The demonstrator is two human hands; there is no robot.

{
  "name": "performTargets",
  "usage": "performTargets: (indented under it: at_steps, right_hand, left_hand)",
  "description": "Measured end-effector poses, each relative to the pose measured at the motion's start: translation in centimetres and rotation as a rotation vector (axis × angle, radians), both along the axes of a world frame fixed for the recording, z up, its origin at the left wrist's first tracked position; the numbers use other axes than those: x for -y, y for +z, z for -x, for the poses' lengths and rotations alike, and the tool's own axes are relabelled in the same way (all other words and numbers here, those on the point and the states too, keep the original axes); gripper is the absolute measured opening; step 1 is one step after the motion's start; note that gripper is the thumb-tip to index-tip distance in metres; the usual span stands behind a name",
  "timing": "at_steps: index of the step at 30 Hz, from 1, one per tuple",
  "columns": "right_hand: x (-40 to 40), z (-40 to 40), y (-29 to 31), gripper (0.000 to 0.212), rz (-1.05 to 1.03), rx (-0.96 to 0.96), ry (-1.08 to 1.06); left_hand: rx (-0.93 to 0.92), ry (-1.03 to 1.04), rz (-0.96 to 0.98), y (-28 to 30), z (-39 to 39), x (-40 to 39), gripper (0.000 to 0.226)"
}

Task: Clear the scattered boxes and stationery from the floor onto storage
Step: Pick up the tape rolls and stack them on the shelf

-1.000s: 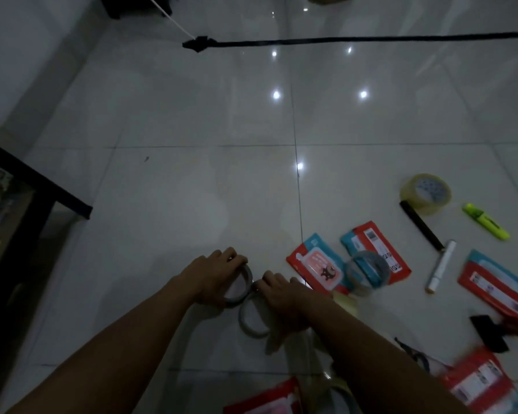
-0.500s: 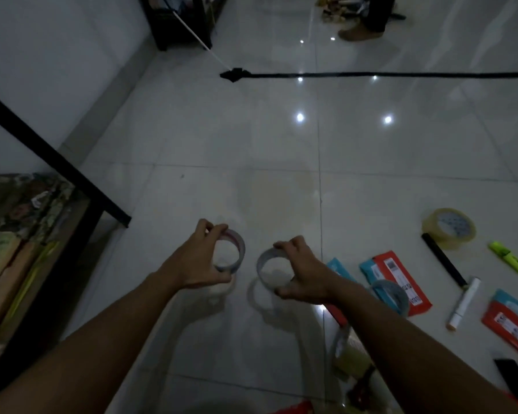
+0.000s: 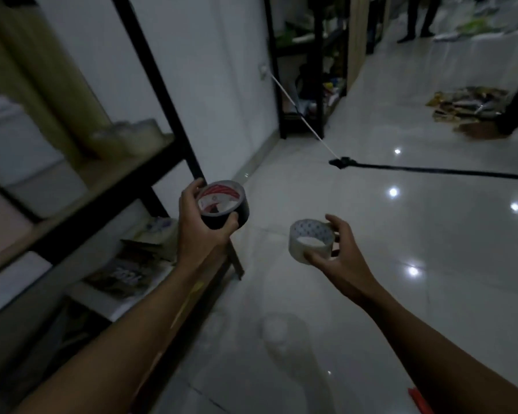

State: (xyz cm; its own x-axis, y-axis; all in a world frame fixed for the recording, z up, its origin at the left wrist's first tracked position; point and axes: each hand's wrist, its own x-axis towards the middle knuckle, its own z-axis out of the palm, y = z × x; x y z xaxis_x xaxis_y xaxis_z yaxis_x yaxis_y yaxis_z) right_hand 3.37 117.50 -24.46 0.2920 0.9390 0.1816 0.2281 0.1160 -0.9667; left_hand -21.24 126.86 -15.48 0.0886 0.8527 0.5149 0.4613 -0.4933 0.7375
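Note:
My left hand (image 3: 201, 231) grips a black tape roll (image 3: 223, 209) with a red and white core, held in the air beside the black-framed shelf unit (image 3: 162, 82). My right hand (image 3: 338, 255) holds a clear tape roll (image 3: 310, 239) with a white printed core, fingers curled round its rim, above the white tiled floor. The two rolls are apart, the black one higher and nearer the shelf. A red corner of a packet (image 3: 419, 401) shows at the bottom right edge.
The shelf unit on the left carries blurred boxes, jars (image 3: 126, 138) and printed papers (image 3: 132, 270) on its wooden boards. A black cable (image 3: 431, 170) and white cord (image 3: 299, 115) cross the floor ahead. A second rack (image 3: 299, 67) stands further back. A pile of packets (image 3: 467, 107) and someone's legs lie far right.
Both hands lifted the tape rolls off the floor and carried them up and left toward the shelf. The view swung left and up, so the scattered stationery has left the frame.

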Motion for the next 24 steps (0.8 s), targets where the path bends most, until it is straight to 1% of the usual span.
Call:
performTargets:
  at_steps: [5, 9, 12, 15, 18, 21, 24]
  right_hand:
    - [-4.5, 4.4, 7.1, 0.080, -0.111, 0.000, 0.047]
    - [-8.0, 7.2, 12.0, 0.079, -0.163, 0.014, 0.055]
    - [-10.8, 8.7, 14.7, 0.080, -0.203, 0.050, 0.066]
    - [-13.5, 10.3, 16.8, 0.080, -0.239, 0.081, 0.073]
    - [-16.0, 12.2, 18.2, 0.080, -0.273, 0.085, 0.097]
    - [-17.9, 14.2, 18.8, 0.083, -0.306, 0.106, 0.124]
    - [-19.7, 16.2, 18.7, 0.086, -0.324, 0.123, 0.150]
  left_hand:
    - [0.032, 0.112, -0.139, 7.2, 4.6, -1.4, 0.077]
    - [0.115, 0.212, -0.159, 11.1, 6.1, -4.0, 0.069]
    - [0.176, 0.343, -0.131, 13.6, 6.7, -6.9, 0.078]
    - [0.247, 0.417, -0.094, 15.4, 7.3, -10.1, 0.084]
    - [0.316, 0.462, -0.073, 16.4, 7.8, -12.9, 0.082]
    - [0.308, 0.482, -0.045, 16.6, 8.5, -15.4, 0.081]
    - [0.308, 0.521, 0.012, 16.5, 9.9, -18.3, 0.089]
